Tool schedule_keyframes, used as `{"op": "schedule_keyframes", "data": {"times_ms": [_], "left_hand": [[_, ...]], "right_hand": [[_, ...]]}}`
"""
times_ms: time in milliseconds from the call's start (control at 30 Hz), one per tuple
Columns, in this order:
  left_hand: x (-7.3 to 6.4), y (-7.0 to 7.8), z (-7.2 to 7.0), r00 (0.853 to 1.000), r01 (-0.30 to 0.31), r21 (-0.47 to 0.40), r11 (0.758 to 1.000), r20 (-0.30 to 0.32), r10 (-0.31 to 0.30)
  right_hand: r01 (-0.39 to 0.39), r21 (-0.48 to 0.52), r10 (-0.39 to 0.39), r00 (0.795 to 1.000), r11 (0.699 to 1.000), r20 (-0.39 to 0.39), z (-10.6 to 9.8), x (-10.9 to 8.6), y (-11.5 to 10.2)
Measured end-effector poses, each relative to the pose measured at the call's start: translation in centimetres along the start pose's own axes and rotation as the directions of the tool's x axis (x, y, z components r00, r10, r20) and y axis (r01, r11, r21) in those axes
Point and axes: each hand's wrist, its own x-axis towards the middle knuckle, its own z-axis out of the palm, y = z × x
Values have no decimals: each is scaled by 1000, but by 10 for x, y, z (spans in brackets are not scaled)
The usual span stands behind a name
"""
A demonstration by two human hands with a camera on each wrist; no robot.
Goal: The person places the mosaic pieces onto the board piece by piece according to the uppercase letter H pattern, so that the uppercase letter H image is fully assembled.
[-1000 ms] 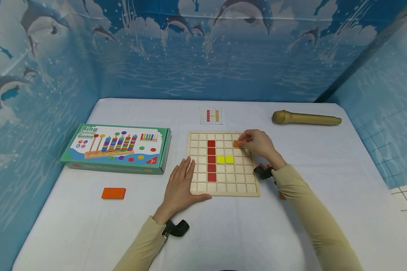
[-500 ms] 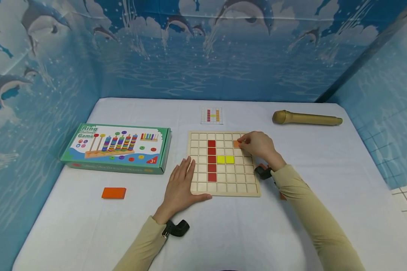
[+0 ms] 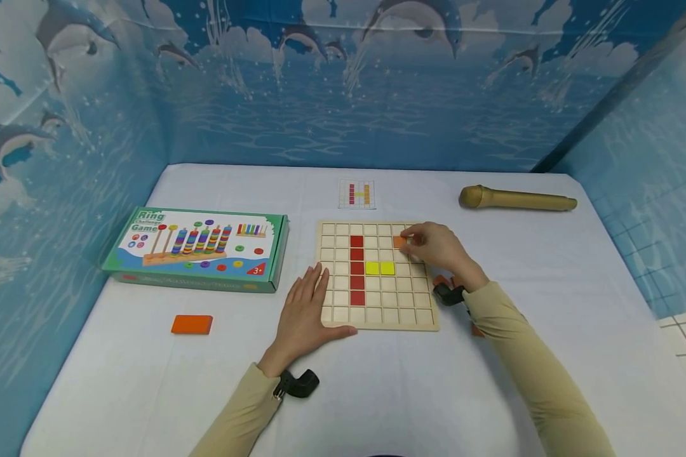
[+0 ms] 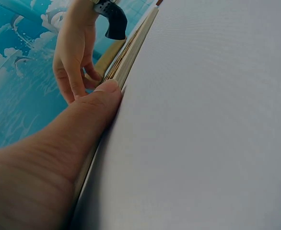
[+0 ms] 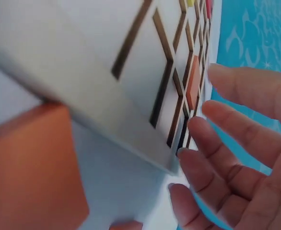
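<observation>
A wooden grid board (image 3: 377, 320) lies mid-table, with a red column of square tiles (image 3: 357, 270) and two yellow tiles (image 3: 380, 268) in its cells. In the upper right part an orange tile (image 3: 399, 242) sits in a cell. My right hand (image 3: 434, 246) hovers just beside this tile, thumb and fingertips close to it; the right wrist view shows the fingers (image 5: 212, 143) apart with nothing between them. My left hand (image 3: 303, 311) rests along the board's left edge, fingers straight, its thumb (image 4: 95, 103) lying against the near edge.
Several orange tiles (image 5: 30, 167) lie right of the board, partly hidden by the right wrist. A patterned card (image 3: 357, 194) lies behind it. A green game box (image 3: 197, 251) and an orange block (image 3: 191, 325) are on the left; a tan baton-like object (image 3: 517, 199) is back right.
My right hand has shifted slightly right, and its fingertips have parted from the orange tile, which stays in its cell. The left hand has not moved.
</observation>
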Motion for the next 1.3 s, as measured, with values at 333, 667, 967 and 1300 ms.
{"op": "schedule_keyframes", "data": {"times_ms": [333, 667, 967, 1300], "left_hand": [[0, -1, 0, 1000, 2, 7, 1000, 3, -2], [1, -1, -2, 1000, -3, 8, 1000, -9, 4], [0, -1, -1, 1000, -9, 6, 1000, -12, 9], [0, 0, -1, 1000, -4, -7, 1000, -2, 4]], "right_hand": [[31, 53, -16, 966, 998, -259, -13, -17, 12], [-3, 79, 30, 939, 997, -342, -26, -37, 27], [-106, 77, 121, 964, 991, -238, -31, -48, 38], [-218, 9, 218, 973, 976, -69, -33, -51, 41]]}}
